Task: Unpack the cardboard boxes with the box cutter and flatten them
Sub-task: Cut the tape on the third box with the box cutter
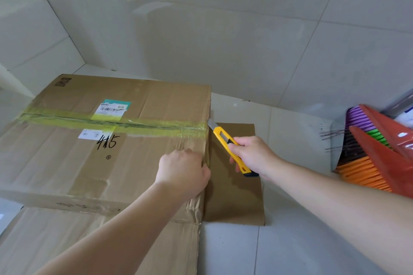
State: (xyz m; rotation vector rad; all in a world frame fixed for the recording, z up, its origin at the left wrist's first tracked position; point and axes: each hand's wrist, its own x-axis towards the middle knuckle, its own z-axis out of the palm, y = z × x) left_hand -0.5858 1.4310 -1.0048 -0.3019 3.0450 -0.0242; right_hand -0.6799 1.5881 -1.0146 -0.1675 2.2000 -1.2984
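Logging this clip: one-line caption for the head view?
Right hand sets a yellow box cutter at the taped seam of a cardboard box; left hand steadies it.

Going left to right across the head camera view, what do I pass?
Taped cardboard box → left hand resting on its right edge → yellow box cutter gripped by the right hand → bundle of colourful brooms.
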